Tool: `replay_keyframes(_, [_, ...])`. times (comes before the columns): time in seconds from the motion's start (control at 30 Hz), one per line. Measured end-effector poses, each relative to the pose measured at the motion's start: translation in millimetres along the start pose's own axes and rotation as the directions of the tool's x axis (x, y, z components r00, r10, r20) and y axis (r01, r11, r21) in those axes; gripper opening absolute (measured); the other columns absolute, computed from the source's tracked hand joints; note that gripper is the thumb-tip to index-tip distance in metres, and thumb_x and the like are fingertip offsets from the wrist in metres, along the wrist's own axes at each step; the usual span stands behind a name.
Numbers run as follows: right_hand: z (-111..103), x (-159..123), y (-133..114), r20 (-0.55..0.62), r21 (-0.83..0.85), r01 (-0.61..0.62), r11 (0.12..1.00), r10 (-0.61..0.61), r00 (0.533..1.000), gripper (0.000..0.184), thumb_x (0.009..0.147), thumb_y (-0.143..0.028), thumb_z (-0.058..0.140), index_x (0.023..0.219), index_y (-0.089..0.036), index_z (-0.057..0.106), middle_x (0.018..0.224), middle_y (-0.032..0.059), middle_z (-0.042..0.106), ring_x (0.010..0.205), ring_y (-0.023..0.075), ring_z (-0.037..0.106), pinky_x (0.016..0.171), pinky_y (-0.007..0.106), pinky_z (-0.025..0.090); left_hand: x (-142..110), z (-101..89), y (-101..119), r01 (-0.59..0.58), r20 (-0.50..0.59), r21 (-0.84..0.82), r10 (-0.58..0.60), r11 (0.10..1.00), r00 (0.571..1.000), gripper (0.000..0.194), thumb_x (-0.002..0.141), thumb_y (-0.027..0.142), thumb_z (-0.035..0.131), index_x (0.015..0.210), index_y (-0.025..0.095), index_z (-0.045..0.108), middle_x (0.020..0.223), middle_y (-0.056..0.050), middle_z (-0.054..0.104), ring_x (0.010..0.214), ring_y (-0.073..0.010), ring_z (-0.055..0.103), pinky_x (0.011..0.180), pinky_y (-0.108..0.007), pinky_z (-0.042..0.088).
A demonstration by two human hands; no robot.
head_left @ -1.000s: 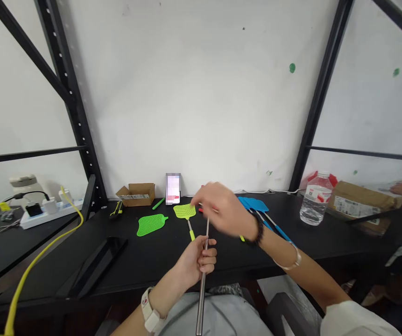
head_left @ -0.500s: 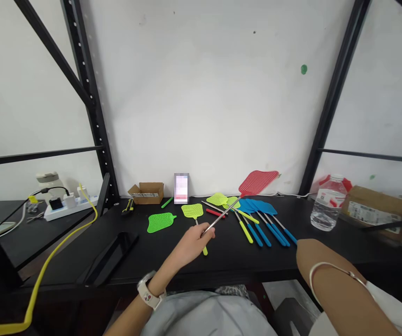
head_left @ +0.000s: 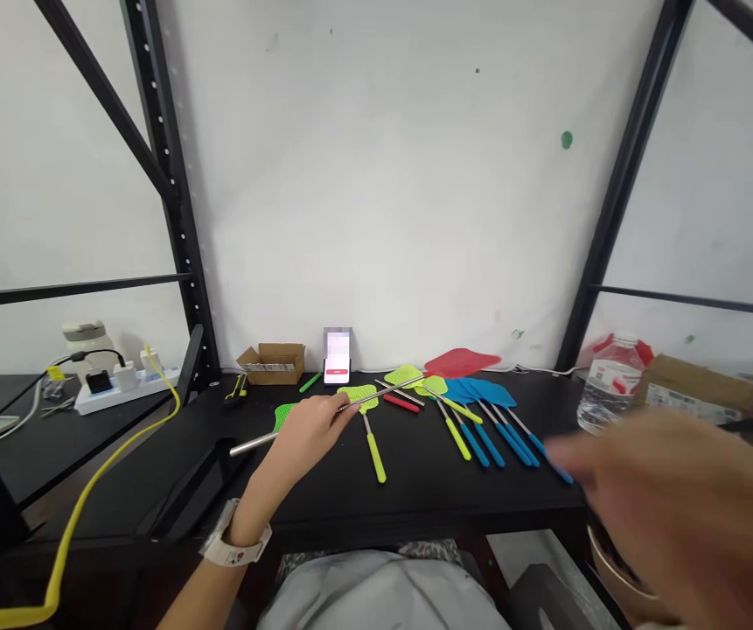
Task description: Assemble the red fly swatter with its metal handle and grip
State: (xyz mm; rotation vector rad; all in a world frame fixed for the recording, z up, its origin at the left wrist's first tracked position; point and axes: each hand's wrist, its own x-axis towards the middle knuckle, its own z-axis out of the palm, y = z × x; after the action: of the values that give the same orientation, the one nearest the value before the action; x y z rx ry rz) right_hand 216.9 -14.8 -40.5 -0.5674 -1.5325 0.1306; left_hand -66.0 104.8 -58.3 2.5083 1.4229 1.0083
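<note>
My left hand is closed round the metal rod of a red fly swatter. The rod's bare end sticks out to the left of the hand, and the red head reaches up right over the swatters at the back. My right hand is a blur at the right, in front of the water bottle; its fingers cannot be made out. Under the left hand a green swatter head is partly hidden. A yellow swatter lies just right of it. A loose red grip rests behind.
Several blue swatters and yellow swatters lie right of centre. At the back stand a small carton and a lit phone. A water bottle and a wrapped parcel stand right; a dark device lies left.
My left hand has moved left and slightly up with the red swatter, whose head is now lower and tilted flatter. My right hand has come into view, moving fast.
</note>
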Motion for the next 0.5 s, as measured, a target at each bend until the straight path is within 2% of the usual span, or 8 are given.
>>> replay_keyframes(0.1, [-0.5,42.3,26.4,-0.154,-0.205,0.080,0.975,-0.113,0.982,0.017,0.082,-0.029,0.053,0.091,-0.031,0.068,0.097,0.0043,0.063,0.097,0.0252,0.057,0.088,0.043,0.045,-0.6,-1.3,4.2,-0.012,0.080,-0.085,0.019,0.996,0.997,0.033,0.087,0.042,0.042,0.065,0.019,0.051,0.057,0.000,0.047,0.053,-0.0134,0.041,0.054,-0.024,0.018])
replay_keyframes(0.17, [-8.2,58.7,48.4,-0.155,-0.273,0.051,0.961,-0.096,0.983,0.025,0.088,-0.033,0.044,0.099,-0.025,0.065,0.106,0.0065,0.061,0.100,0.0250,0.055,0.089,0.042,0.043,-2.0,-4.5,6.7,-0.020,0.118,-0.146,0.037,0.989,0.992,0.034,0.086,0.043,0.043,0.064,0.019,0.053,0.055,0.001,0.047,0.051,-0.0125,0.039,0.053,-0.024,0.018])
replay_keyframes(0.23, [-19.2,61.3,67.6,-0.033,-0.200,0.023,0.979,-0.030,0.999,0.034,0.090,-0.042,0.040,0.112,-0.024,0.058,0.110,0.0072,0.059,0.103,0.0245,0.054,0.090,0.040,0.042,-3.9,-9.9,9.0,-0.023,0.146,-0.182,0.050,0.983,0.988,0.035,0.085,0.045,0.043,0.065,0.018,0.055,0.055,0.001,0.047,0.052,-0.0120,0.038,0.052,-0.024,0.019])
replay_keyframes(0.27, [-24.5,58.6,75.2,0.080,-0.167,-0.006,0.986,0.020,0.997,0.039,0.090,-0.047,0.039,0.118,-0.023,0.053,0.110,0.0078,0.059,0.102,0.0244,0.054,0.090,0.040,0.041,-4.9,-13.1,9.9,-0.019,0.158,-0.188,0.050,0.982,0.986,0.036,0.085,0.045,0.042,0.066,0.018,0.056,0.056,0.001,0.047,0.052,-0.0118,0.038,0.053,-0.023,0.020])
replay_keyframes(0.3, [-28.9,54.7,81.4,0.202,-0.139,-0.027,0.990,0.055,0.978,0.046,0.089,-0.052,0.039,0.123,-0.023,0.049,0.108,0.0083,0.059,0.101,0.0243,0.055,0.090,0.040,0.041,-5.9,-16.5,10.7,-0.011,0.168,-0.189,0.044,0.982,0.985,0.037,0.085,0.046,0.042,0.066,0.018,0.056,0.057,0.001,0.048,0.053,-0.0116,0.038,0.053,-0.023,0.020])
replay_keyframes(0.37, [-33.9,46.6,90.7,0.351,-0.141,-0.062,0.988,0.108,0.930,0.047,0.087,-0.053,0.044,0.122,-0.022,0.048,0.099,0.0075,0.062,0.093,0.0224,0.058,0.087,0.037,0.044,-8.0,-23.1,11.8,0.014,0.185,-0.176,0.020,0.984,0.983,0.037,0.084,0.048,0.043,0.067,0.018,0.056,0.058,0.001,0.048,0.053,-0.0110,0.037,0.052,-0.023,0.021])
replay_keyframes(0.47, [-32.6,41.9,100.4,0.357,-0.179,-0.077,0.981,0.138,0.924,0.026,0.086,-0.043,0.053,0.094,-0.021,0.062,0.079,0.0047,0.063,0.075,0.0181,0.060,0.069,0.028,0.048,-11.6,-31.9,12.5,0.047,0.206,-0.158,-0.014,0.986,0.978,0.033,0.081,0.048,0.048,0.069,0.019,0.058,0.054,0.003,0.044,0.050,-0.0100,0.033,0.050,-0.022,0.020])
replay_keyframes(0.5, [-31.0,42.3,103.2,0.352,-0.155,-0.081,0.985,0.131,0.927,0.025,0.084,-0.043,0.055,0.084,-0.019,0.063,0.075,0.0045,0.062,0.071,0.0177,0.059,0.064,0.027,0.047,-12.9,-34.5,12.7,0.054,0.200,-0.162,-0.020,0.985,0.980,0.031,0.080,0.048,0.050,0.070,0.019,0.059,0.052,0.003,0.043,0.049,-0.0098,0.032,0.049,-0.022,0.020])
